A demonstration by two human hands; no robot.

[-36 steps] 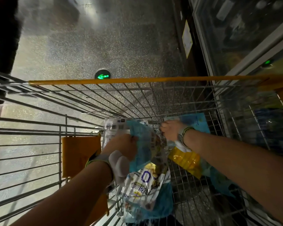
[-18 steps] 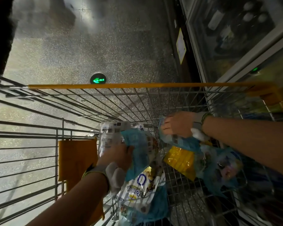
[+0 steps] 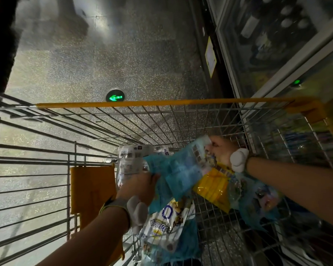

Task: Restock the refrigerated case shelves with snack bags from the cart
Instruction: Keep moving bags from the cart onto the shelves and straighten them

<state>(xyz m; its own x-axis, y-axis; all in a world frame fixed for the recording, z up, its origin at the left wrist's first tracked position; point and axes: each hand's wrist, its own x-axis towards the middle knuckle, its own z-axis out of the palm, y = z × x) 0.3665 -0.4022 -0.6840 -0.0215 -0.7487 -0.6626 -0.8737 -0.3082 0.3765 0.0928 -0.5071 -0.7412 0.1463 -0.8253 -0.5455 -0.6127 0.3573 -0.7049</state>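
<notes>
Both of my hands are inside the wire cart (image 3: pixel 161 120), which has a yellow top rail. My left hand (image 3: pixel 137 186) grips a bunch of blue and white snack bags (image 3: pixel 135 162) that hang down past my wrist. My right hand (image 3: pixel 220 152) grips the top edge of a blue bag (image 3: pixel 183 171) lifted over the cart floor. Under that wrist a yellow bag (image 3: pixel 212 187) and another blue bag (image 3: pixel 258 194) hang or lie; whether my right hand holds them I cannot tell.
The refrigerated case (image 3: pixel 277 35) with a glass door stands at the right, close to the cart. A yellow child-seat flap (image 3: pixel 90 189) hangs in the cart's near left. A green arrow light (image 3: pixel 114 96) glows on the speckled floor ahead.
My right hand has risen from the cart floor and moved right, lifting the blue bag with it. My left hand has stayed in place with its bags.
</notes>
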